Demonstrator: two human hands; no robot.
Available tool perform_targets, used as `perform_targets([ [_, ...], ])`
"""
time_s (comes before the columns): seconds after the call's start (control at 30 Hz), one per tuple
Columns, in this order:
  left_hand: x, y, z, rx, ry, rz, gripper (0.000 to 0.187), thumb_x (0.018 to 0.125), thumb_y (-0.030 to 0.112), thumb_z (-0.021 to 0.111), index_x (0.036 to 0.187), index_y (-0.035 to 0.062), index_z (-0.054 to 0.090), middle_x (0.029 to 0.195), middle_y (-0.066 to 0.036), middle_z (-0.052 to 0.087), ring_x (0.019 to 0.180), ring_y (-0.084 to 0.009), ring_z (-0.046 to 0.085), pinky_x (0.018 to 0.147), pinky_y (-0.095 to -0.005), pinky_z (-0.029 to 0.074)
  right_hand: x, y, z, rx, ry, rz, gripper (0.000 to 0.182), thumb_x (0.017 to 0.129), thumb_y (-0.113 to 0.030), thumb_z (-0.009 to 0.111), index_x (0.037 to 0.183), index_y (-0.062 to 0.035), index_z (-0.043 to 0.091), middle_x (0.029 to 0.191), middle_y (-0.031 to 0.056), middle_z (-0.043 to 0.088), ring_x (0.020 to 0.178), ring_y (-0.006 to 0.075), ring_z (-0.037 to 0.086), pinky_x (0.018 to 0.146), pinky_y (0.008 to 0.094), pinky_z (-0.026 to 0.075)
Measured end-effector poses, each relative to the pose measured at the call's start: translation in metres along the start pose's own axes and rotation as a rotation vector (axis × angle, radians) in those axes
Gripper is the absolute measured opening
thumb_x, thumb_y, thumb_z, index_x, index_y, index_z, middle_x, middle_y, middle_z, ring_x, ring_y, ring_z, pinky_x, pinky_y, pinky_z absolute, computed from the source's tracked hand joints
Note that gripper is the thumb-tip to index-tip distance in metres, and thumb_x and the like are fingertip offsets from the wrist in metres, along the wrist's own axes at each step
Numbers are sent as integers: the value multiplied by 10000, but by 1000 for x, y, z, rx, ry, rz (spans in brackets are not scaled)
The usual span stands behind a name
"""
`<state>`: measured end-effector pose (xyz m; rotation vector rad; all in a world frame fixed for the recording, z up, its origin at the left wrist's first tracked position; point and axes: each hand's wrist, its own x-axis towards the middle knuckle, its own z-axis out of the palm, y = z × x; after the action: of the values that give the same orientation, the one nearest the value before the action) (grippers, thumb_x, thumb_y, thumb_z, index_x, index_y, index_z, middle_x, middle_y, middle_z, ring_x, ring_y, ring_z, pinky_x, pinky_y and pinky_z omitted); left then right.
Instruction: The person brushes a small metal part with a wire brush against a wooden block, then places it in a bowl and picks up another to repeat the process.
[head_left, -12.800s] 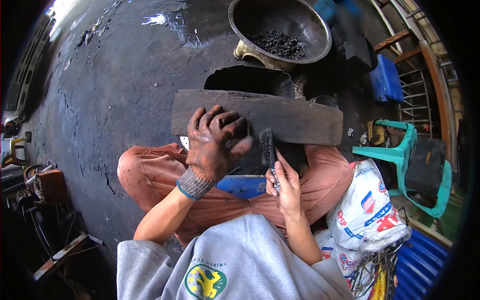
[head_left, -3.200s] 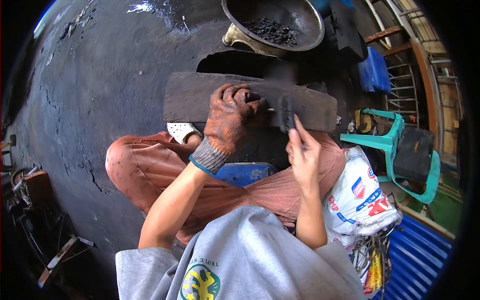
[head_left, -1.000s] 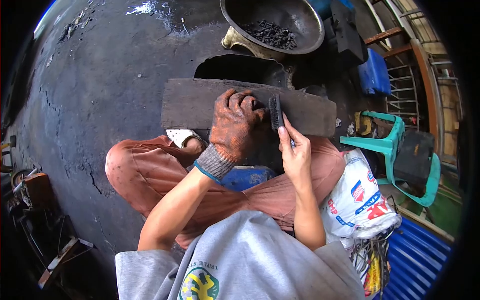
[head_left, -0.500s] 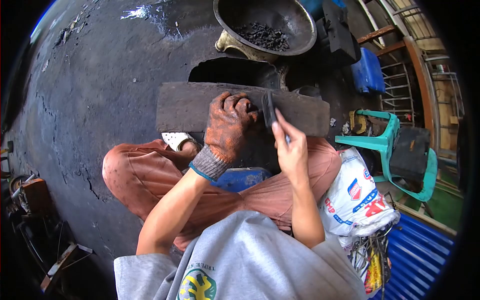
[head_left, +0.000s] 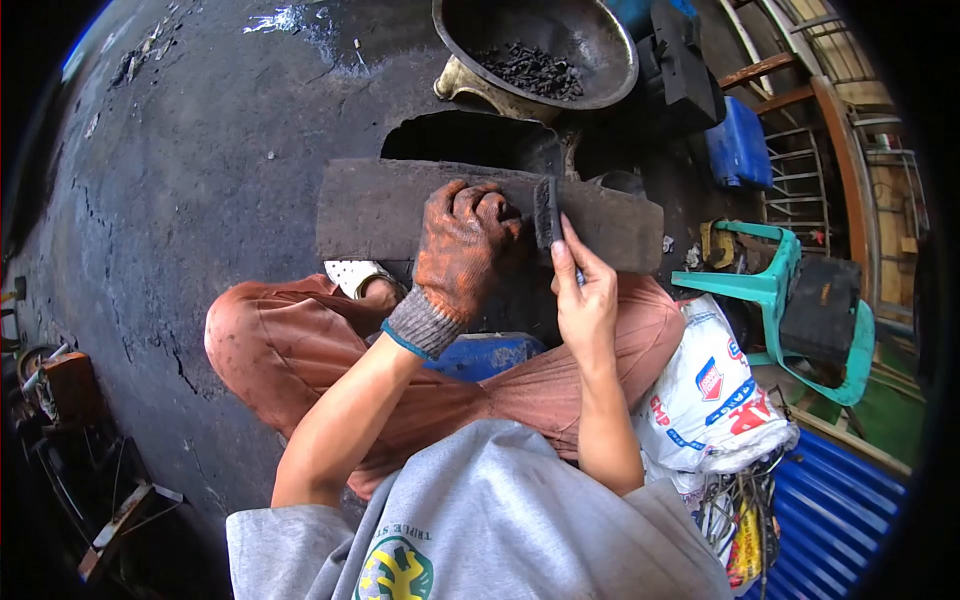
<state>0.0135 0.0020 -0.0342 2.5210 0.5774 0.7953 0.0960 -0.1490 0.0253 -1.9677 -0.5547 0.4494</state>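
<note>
My left hand (head_left: 460, 240), in an orange-stained knitted glove, is closed in a fist over the dark wooden board (head_left: 370, 215). A dark bit shows at its knuckles, but I cannot tell what it holds. My bare right hand (head_left: 587, 300) grips a dark flat-bladed tool (head_left: 546, 212) by its handle, the index finger stretched along it. The blackened blade points away from me over the board, just right of the gloved fist. The board lies crosswise in front of my crossed legs.
Beyond the board, a large metal bowl (head_left: 612, 75) holds black chunks (head_left: 535, 72). A dark open container (head_left: 470, 135) stands between bowl and board. To the right are a teal plastic chair (head_left: 770, 270), a white printed sack (head_left: 700, 400) and a blue jerrycan (head_left: 738, 145).
The tool has turned so that more of its flat face shows, and it has shifted slightly right. The gloved left hand stays closed at the same spot on the board.
</note>
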Motion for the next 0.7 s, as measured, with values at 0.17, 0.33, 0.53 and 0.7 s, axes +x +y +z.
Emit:
perform_targets([
  [0.17,-1,-6,3,16,-37,40,266,887,211,767,1148,159,776,1279,-115,684,1275,-357,602,1161,-546,429,-41,0,-12,-32,-80,70,458,1135,-223,613,1480,78,612,1293,261,762,1194,207,721,1043,336,530],
  [0.33,1,-4,-2,-26,-55,25,287,876,219,781,1159,169,784,1314,-110,686,1308,-392,575,1173,-544,421,-31,-4,-14,-12,-82,63,443,1130,-194,615,1484,73,611,1346,239,749,1230,216,708,1076,334,511],
  [0.53,6,1,-11,-26,-56,18,360,897,246,792,1229,115,746,1375,-139,672,1353,-402,543,1168,-531,438,14,-4,-6,-50,-73,15,426,1134,-220,619,1461,52,639,1253,200,794,1090,160,713,987,297,532],
  [0.7,5,2,-10,-46,-47,-16,415,943,296,767,1235,9,701,1326,-191,690,1322,-438,559,1131,-544,475,-46,6,-38,-9,-85,160,419,1135,-200,623,1488,25,640,964,39,712,780,80,553,771,258,515],
])
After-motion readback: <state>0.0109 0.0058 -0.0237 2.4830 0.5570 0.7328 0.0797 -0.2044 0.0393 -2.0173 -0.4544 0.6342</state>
